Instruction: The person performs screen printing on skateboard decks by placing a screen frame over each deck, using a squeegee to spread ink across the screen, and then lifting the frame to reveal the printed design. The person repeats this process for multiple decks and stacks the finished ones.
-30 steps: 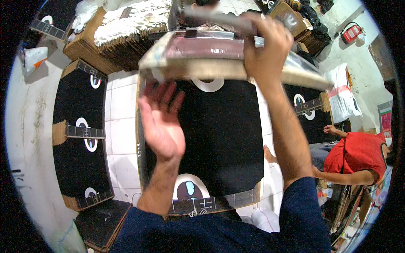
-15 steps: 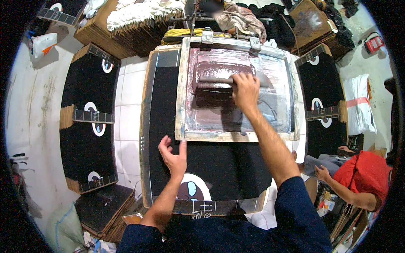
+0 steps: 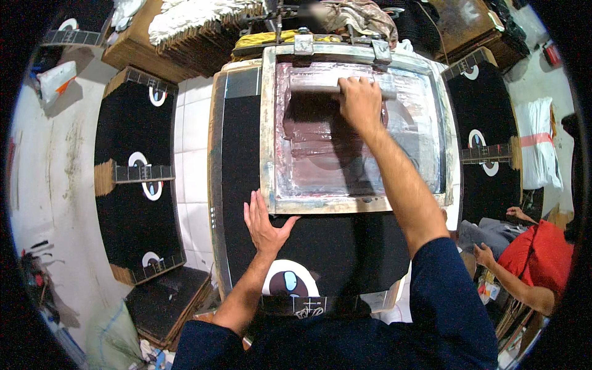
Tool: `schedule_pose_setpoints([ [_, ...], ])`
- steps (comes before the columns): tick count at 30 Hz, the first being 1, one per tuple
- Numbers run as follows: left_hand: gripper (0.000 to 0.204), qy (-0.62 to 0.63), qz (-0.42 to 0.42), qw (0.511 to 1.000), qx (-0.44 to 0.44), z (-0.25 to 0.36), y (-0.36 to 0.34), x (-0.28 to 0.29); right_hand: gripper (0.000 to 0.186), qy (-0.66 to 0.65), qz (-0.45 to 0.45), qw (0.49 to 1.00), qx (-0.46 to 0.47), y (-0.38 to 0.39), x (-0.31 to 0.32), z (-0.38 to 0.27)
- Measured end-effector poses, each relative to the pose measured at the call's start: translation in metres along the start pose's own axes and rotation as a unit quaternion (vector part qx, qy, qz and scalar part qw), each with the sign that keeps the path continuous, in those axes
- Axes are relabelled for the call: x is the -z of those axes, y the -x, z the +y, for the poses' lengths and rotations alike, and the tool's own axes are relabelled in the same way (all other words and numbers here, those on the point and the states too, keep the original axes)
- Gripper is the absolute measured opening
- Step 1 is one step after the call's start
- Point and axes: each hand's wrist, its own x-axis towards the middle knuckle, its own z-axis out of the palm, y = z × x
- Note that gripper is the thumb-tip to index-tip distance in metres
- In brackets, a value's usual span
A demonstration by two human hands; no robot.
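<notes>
Biggest first: black cloth [image 3: 345,253] on a flat board [image 3: 217,160], under & around both hands. Well left of L hand, a row of boards w/ black cloth [image 3: 132,228], white-ringed eye prints on them; a similar row of black cloth [image 3: 493,197] right of R forearm.

Next, wooden frame [image 3: 268,132] w/ mesh, lying over the far part of the middle cloth, below R hand & just beyond L hand. Brownish paint [image 3: 308,139] smeared on the mesh, mostly left & near side of R hand.

Far left of R hand, a stack w/ white tops [image 3: 197,24]. Well right of R forearm, nr the pic's edge, a co-worker in red top [image 3: 536,259]; beyond that person, white bag [image 3: 533,148] w/ red band.

Yellow cloth [image 3: 262,41] past the frame's far edge, fwd of both hands.

Grey scraper [image 3: 314,90], lengthwise L–R over the mesh: R hand [image 3: 361,105] has it gripped from above, fingers curled over, approx mid-bar.

L hand [image 3: 266,229] unclenched, thumb & fingers spread about the frame's near left corner; can't tell how firmly it presses.

Eye print [image 3: 290,280] on middle cloth, nearer the body than L hand, slightly right. Smallest: 2 metal clamps [image 3: 303,44] on the frame's far edge, beyond R hand.
</notes>
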Motion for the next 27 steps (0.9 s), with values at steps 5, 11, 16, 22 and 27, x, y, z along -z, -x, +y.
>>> schedule_pose_setpoints([
  [5,0.118,0.007,-0.012,1.0,0.007,0.0,0.0,0.0,0.032,-0.059,-0.003,0.998,0.006,0.056,0.033,-0.015],
  [11,0.118,-0.009,0.0,1.0,0.005,0.001,-0.001,0.0,0.034,-0.029,-0.042,0.999,-0.006,-0.035,0.01,0.011],
  [16,0.114,0.005,0.008,1.0,-0.001,0.003,-0.003,0.001,0.031,-0.008,0.02,0.999,-0.023,-0.047,-0.014,0.009],
  [22,0.112,0.009,-0.003,1.0,0.013,0.003,-0.002,0.001,0.031,-0.048,0.032,0.998,-0.006,0.053,0.021,-0.016],
  [27,0.112,0.026,-0.001,1.0,0.014,0.002,-0.001,0.001,0.032,-0.074,0.028,0.997,-0.013,0.096,0.034,-0.031],
])
